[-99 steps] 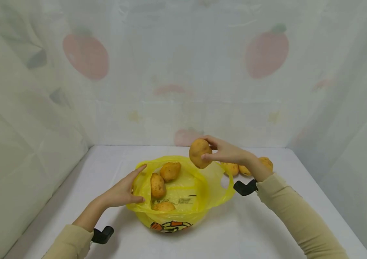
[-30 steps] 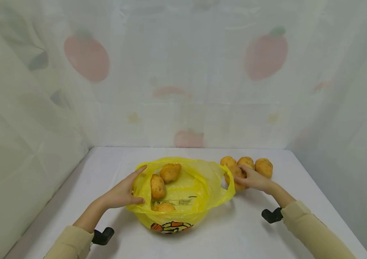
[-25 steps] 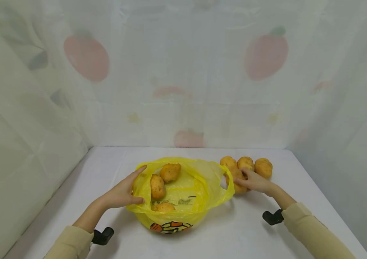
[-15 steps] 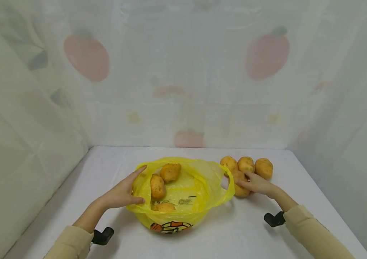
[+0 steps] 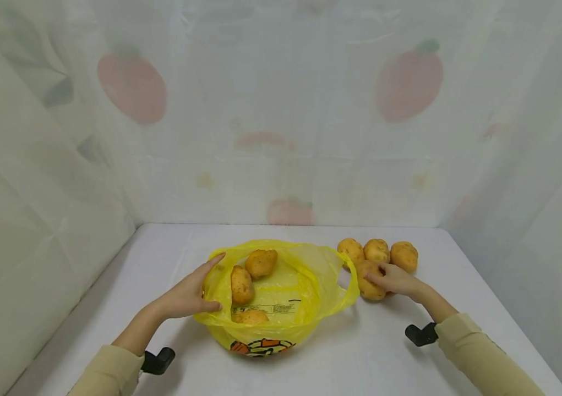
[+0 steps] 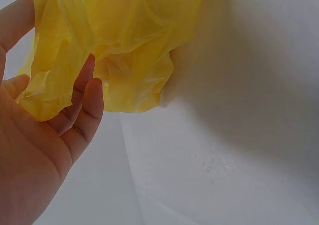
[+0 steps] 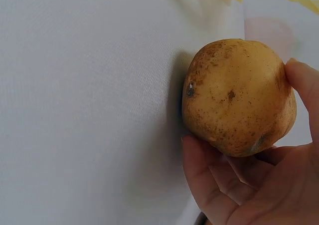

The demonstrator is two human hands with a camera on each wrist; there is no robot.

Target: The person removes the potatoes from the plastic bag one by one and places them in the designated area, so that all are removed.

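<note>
A yellow plastic bag stands open on the white table, with three potatoes showing inside. My left hand holds the bag's left rim, the plastic lying between thumb and fingers. To the right of the bag lies a small pile of potatoes. My right hand grips the nearest potato, which rests on the table; in the right wrist view my fingers and thumb curl round this potato. Three more potatoes sit just behind it.
Pale curtains printed with fruit close in the table at the back and on both sides. A black camera mount sits on each wrist. Bare tabletop lies in front of the bag and pile.
My right hand, earlier holding a potato in the air over the bag's right rim, now grips a potato on the table at the pile. The left hand has not moved.
</note>
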